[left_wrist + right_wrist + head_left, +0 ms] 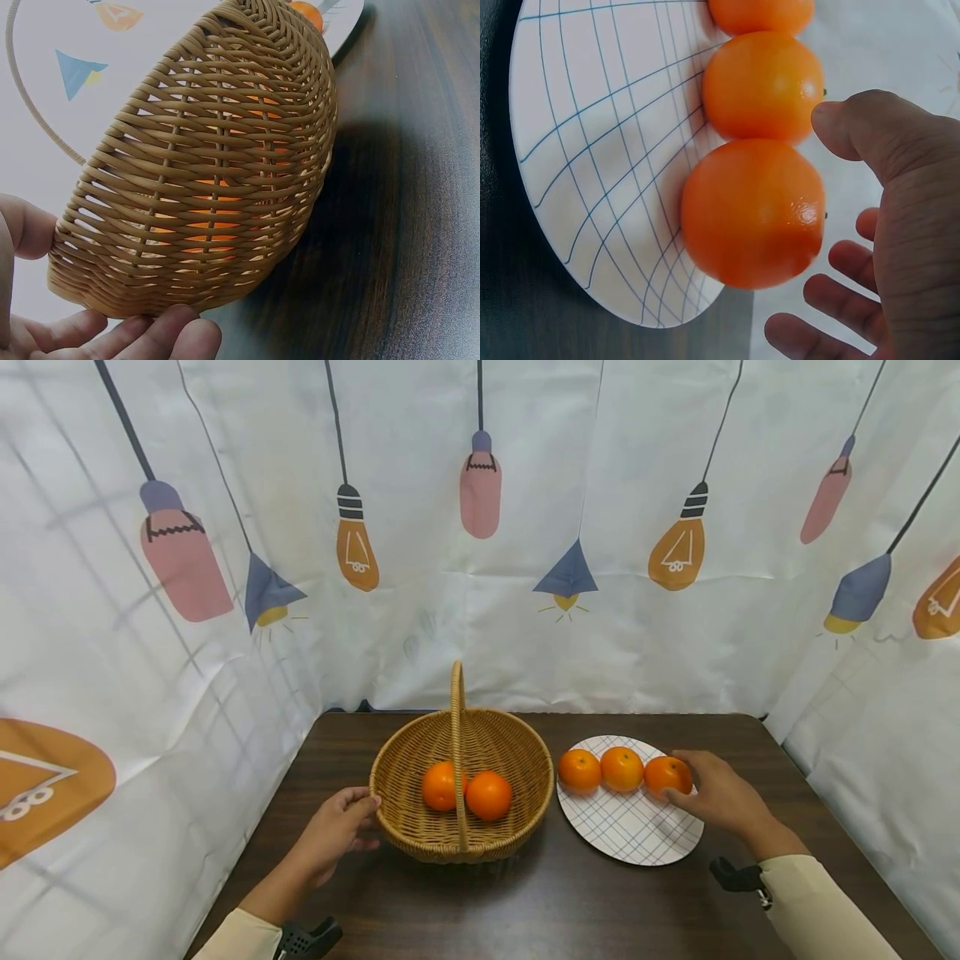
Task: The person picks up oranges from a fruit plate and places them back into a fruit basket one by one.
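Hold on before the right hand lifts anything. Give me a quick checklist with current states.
1. Basket held: ok; the left hand grips it.
2. Room inside: ok; two oranges with bare weave around them.
3. Unobstructed opening: not ok; the handle arches over the middle.
4. Supply: ok; three oranges in a row on the plate.
5. Right hand gripping the right orange: not ok; its fingers are spread, not closed round it.
6. Fingertip contact there: cannot tell.

- Basket (pixel 501 739) is standing on table (pixel 525 910), left of plate (pixel 630 827).
- Two oranges (pixel 488 796) are lying in basket.
- Three oranges (pixel 622 769) are lying on plate.
- Cloth (pixel 420 643) is hanging behind.
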A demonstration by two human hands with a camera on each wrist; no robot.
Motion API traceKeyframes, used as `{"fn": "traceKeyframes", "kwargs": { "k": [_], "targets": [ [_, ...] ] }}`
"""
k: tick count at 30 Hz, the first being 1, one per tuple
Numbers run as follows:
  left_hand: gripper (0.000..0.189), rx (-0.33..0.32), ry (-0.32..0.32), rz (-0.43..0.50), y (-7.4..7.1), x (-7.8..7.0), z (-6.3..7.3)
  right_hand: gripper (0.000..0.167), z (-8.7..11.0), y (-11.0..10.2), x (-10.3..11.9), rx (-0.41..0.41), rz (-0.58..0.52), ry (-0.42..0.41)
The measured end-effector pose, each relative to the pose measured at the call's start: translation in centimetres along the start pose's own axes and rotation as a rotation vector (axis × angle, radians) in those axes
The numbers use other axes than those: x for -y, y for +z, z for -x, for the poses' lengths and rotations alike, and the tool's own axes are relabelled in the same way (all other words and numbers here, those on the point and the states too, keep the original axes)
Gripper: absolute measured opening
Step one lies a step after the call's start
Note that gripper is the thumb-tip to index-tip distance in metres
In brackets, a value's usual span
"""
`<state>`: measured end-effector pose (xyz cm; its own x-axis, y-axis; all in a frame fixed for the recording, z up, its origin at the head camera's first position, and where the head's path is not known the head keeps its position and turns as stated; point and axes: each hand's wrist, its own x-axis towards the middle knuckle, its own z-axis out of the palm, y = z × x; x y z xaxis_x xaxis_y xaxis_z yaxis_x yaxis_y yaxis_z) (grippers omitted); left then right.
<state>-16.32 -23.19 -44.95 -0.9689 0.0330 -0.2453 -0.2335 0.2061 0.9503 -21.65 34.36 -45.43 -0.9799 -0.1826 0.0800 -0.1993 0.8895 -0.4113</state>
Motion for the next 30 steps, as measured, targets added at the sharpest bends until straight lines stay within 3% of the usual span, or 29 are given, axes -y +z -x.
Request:
{"fn": "traceKeyframes", "kwargs": {
  "k": [30],
  "targets": [
    [0.058,-0.009,0.001,0.008,0.1,-0.1,0.1,0.091,-1.3,1.7,-1.9,0.037,-0.023,0.031]
  ]
}}
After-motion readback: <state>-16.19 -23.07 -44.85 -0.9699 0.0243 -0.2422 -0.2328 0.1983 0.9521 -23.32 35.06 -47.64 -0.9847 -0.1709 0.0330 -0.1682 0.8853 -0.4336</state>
